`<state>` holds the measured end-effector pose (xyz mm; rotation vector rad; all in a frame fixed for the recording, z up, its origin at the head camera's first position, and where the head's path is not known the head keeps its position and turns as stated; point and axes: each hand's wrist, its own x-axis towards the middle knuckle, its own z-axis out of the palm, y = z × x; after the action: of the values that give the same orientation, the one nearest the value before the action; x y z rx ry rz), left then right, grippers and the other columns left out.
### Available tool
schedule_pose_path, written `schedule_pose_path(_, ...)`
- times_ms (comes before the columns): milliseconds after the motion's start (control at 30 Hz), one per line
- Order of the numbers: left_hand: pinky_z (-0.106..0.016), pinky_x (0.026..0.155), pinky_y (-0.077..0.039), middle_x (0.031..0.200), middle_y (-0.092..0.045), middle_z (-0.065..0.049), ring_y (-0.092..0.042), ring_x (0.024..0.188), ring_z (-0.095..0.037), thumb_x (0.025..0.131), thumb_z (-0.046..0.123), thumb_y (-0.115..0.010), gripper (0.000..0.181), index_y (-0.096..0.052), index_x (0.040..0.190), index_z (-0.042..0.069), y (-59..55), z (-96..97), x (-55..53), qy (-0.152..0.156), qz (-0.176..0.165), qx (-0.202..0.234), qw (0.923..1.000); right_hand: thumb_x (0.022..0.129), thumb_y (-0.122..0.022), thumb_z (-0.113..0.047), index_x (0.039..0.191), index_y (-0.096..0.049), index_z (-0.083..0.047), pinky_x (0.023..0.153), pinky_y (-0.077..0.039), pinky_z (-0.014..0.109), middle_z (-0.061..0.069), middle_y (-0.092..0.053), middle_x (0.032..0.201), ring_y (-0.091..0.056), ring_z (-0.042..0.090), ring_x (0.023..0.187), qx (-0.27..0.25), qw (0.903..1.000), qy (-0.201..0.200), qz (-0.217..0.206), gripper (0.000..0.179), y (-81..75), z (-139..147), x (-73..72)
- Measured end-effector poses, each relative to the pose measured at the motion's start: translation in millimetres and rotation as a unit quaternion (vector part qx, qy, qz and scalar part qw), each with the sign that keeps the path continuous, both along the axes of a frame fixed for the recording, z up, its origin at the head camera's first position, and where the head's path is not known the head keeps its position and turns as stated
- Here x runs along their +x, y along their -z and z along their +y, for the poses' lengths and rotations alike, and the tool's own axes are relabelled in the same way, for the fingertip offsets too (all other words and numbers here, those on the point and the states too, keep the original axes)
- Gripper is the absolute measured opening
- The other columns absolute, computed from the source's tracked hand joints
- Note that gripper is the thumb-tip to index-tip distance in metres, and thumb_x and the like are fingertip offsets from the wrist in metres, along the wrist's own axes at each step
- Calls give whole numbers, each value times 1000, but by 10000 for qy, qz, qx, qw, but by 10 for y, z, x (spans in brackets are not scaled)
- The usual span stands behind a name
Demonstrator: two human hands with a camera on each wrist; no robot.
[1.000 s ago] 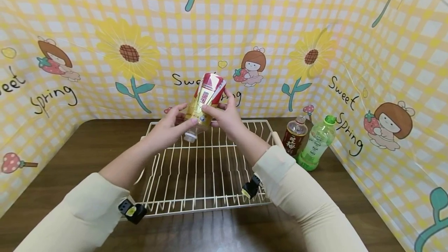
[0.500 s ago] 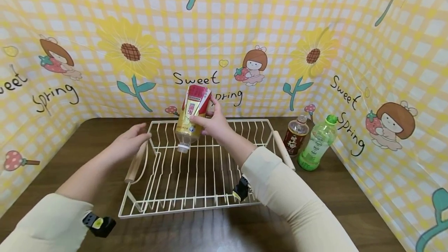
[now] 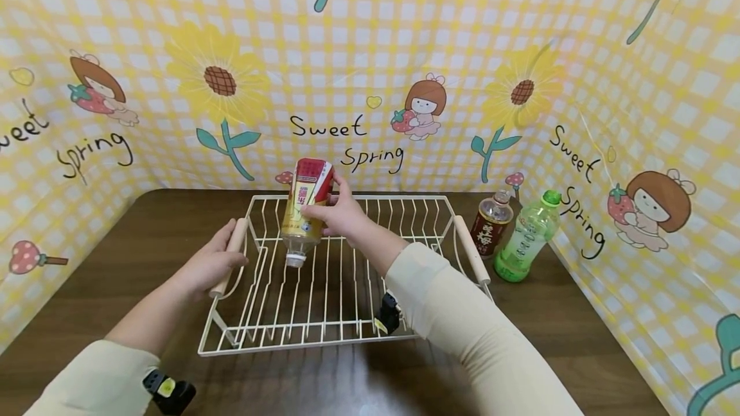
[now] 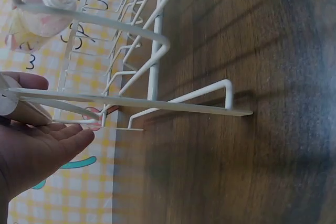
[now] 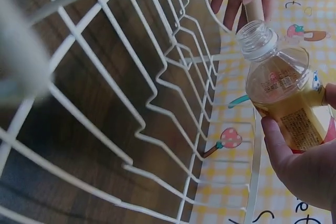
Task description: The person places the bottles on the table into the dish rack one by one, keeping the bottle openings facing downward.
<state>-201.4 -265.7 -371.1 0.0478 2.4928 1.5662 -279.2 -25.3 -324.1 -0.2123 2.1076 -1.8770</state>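
Got an uncapped bottle (image 3: pixel 302 216) neck-down over the left of the rack (image 3: pixel 289 346), with the right grip (image 3: pixel 341 214) closed round it. Also hooking left grip (image 3: pixel 211 262) loosely round left handle (image 3: pixel 236 237), probably for steadiness.

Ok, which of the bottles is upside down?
The red-and-yellow bottle, held neck-down in the right hand; the brown-labelled bottle and green bottle stand upright.

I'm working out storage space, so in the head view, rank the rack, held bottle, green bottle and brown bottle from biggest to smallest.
1. Rack
2. Held bottle and green bottle: too alike to rank
3. Brown bottle
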Motion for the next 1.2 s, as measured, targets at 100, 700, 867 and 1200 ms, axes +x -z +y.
schedule_pose_path(100, -31, 95, -30, 157, 12, -37, -13, 137, -47, 88, 0, -49, 96, 22, 151, 1, 0, 1, 1, 46, 7, 38, 10000, 82, -77, -12, 156, -15, -29, 83, -57, 48, 14, -47, 140, -53, 29, 122, 12, 10000, 53, -17, 98, 41, 9, -29)
schedule_pose_path(700, -58, 112, -20, 158, 14, -34, -3, 143, -49, 86, -2, -49, 97, 22, 152, 4, -28, 62, -4, -49, -31, 168, 9998, 82, -76, -2, 156, -10, -28, 90, -54, 53, 15, -46, 140, -50, 32, 126, 172, 9994, -258, -138, 103, 217, -4, -87)
schedule_pose_path(867, -56, 111, -22, 158, 12, -34, -6, 142, -47, 86, -2, -49, 96, 21, 152, 3, -13, 56, -3, -77, -10, 164, 9998, 82, -76, -1, 157, -8, -27, 94, -51, 53, 17, -44, 143, -48, 33, 129, 213, 9993, -305, -20, 104, 233, -24, -67)
schedule_pose_path(1200, -50, 108, -28, 157, 10, -36, -11, 140, -47, 87, -1, -49, 95, 19, 152, 1, -4, 27, 12, -91, 45, -3, 9999, 80, -77, 0, 157, -6, -25, 95, -51, 50, 15, -40, 152, -44, 31, 135, 351, 9982, -454, 194, 107, 306, -66, -52)
